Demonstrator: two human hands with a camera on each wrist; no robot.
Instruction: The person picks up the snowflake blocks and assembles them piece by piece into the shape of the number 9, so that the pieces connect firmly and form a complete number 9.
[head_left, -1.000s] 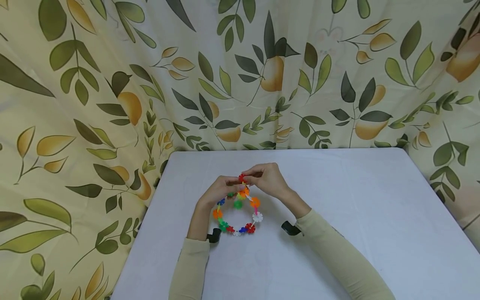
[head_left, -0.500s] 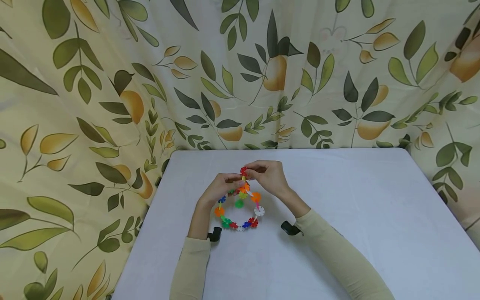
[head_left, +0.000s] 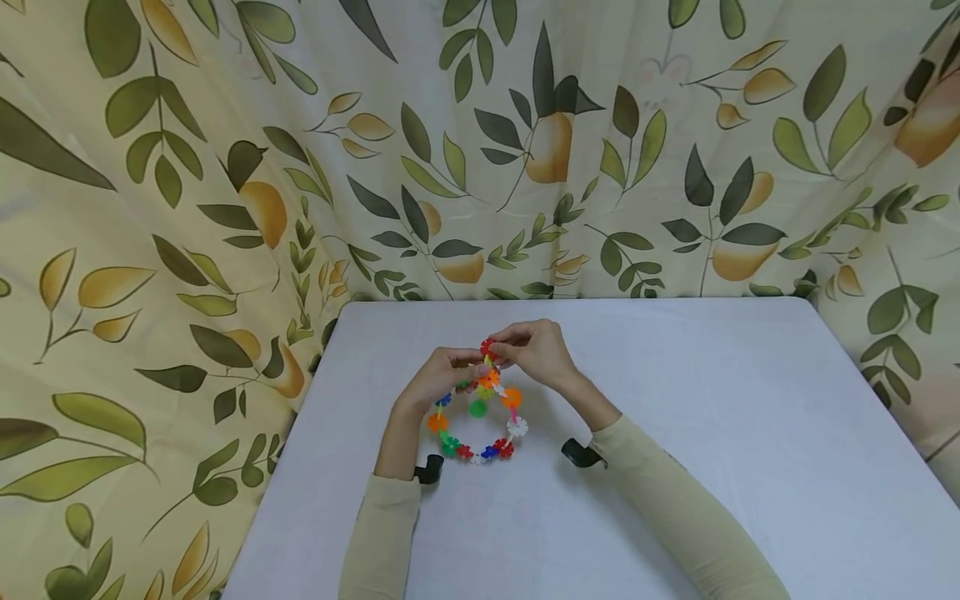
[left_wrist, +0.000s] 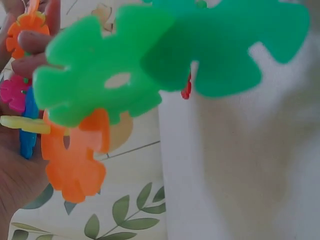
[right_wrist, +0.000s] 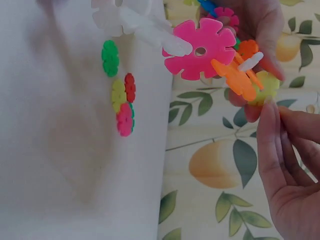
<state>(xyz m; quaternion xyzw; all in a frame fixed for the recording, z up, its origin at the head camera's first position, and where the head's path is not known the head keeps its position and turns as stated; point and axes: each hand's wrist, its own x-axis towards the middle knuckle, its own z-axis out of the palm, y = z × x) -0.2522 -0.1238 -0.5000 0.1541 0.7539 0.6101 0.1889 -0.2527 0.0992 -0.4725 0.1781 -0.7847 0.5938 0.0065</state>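
Observation:
A ring of interlocking plastic snowflake discs [head_left: 517, 427], in orange, white, red, blue, green and other colours, hangs from my hands above the table. My left hand [head_left: 438, 382] grips the far side of the ring, where a blue disc [left_wrist: 29, 122] and a pink disc [left_wrist: 13, 93] lie against the palm. My right hand [head_left: 542, 354] pinches a red disc [head_left: 487, 347] at the top, beside the left fingertips. Below it, a yellow disc [right_wrist: 266, 87] joins towards an orange disc [right_wrist: 235, 77]. Right fingertips hide most of the red disc in the right wrist view.
Loose snowflake discs lie on the white table [head_left: 675, 400], among them a green disc [right_wrist: 110, 58], a yellow disc [right_wrist: 118, 95] and a pink disc [right_wrist: 125, 120]. A leaf-and-fruit patterned curtain [head_left: 480, 167] hangs behind and left of the table.
My right hand rose slightly with the red disc, showing more yellow below it, then came down a little. The left hand keeps its grip, and the ring shifted slightly.

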